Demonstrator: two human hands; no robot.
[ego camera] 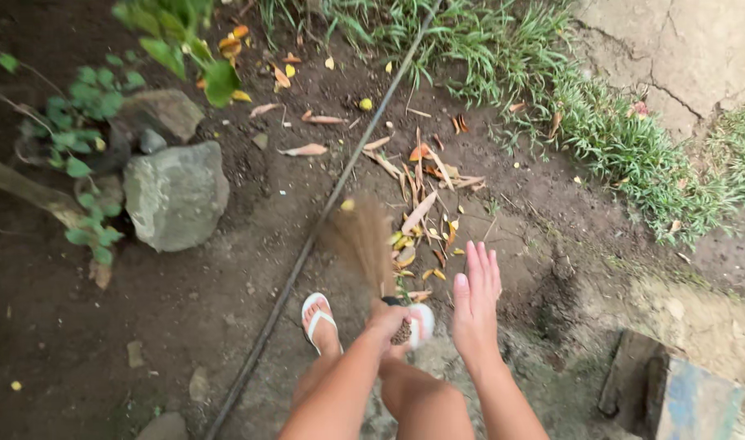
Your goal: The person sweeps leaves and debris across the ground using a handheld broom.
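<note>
My left hand (389, 316) grips the bound end of a short stick broom (364, 244); its brown bristles are blurred and fan out over the dirt ahead of my feet. My right hand (476, 301) is held flat with fingers together, empty, just right of the broom. Dry orange and yellow leaves (421, 212) lie scattered on the bare soil right by the bristles. My feet wear white flip-flops (317, 318), below the broom.
A thin dark hose or pipe (324, 216) runs diagonally across the ground. A grey rock (175, 195) sits left among small green plants. Grass (625, 138) borders cracked concrete at top right. A worn wooden box (674, 395) stands at bottom right.
</note>
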